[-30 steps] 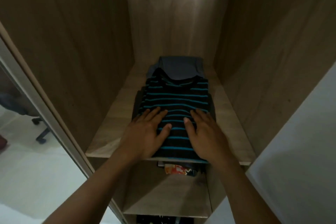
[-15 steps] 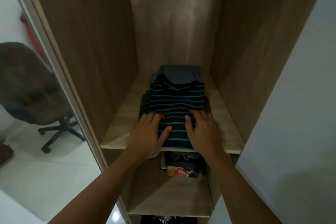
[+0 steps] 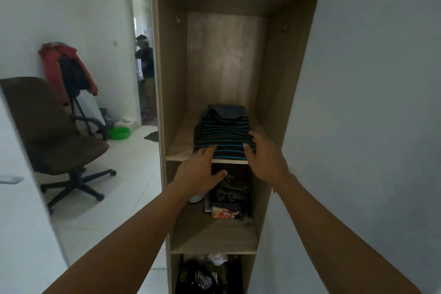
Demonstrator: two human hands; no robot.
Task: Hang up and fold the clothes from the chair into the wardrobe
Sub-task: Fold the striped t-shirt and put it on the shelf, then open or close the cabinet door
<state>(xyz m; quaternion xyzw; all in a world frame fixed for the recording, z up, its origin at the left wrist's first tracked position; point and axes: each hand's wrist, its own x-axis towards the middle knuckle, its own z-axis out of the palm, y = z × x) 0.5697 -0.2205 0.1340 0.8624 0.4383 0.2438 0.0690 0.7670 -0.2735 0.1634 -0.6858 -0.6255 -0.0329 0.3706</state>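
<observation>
Bare forearms [image 3: 133, 241]; bare left hand [image 3: 200, 174], right hand [image 3: 265, 157].

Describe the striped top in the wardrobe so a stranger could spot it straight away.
In the tall open wooden wardrobe, look at the shelf flooring its tallest compartment. The folded black top lies uppermost there, the only garment with thin teal stripes.

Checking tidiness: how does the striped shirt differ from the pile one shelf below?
The striped shirt lies folded flat; the lower pile looks rumpled. The striped shirt shows teal stripes; the lower pile is dark, with an orange print at its bottom. Both sit inside the wardrobe.
</observation>
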